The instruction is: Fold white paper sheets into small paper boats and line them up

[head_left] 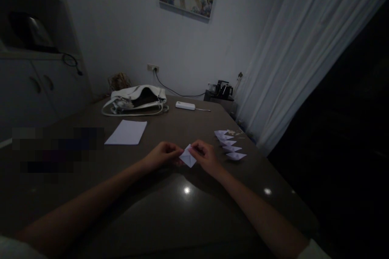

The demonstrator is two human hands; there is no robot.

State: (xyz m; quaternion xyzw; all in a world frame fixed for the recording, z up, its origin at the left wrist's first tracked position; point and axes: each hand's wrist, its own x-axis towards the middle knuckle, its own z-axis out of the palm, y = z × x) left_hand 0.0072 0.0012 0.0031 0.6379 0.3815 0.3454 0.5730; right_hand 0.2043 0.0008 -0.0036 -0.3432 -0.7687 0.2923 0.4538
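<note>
A small folded white paper piece point(187, 157) lies low over the dark table point(170, 206), held between both hands. My left hand point(162, 154) pinches its left edge with fingers closed. Its right corner is gripped by my right hand point(206, 156), fingers curled. To the right of my right hand lies a row of several finished folded paper boats point(229, 145). A stack of flat white paper sheets point(126, 132) rests farther back on the left.
A white handbag point(136, 99) and a white power bank point(185, 105) with a cable sit at the table's far edge. Curtains point(298, 56) hang on the right. Cabinets stand on the left. A blurred patch covers the table's left side.
</note>
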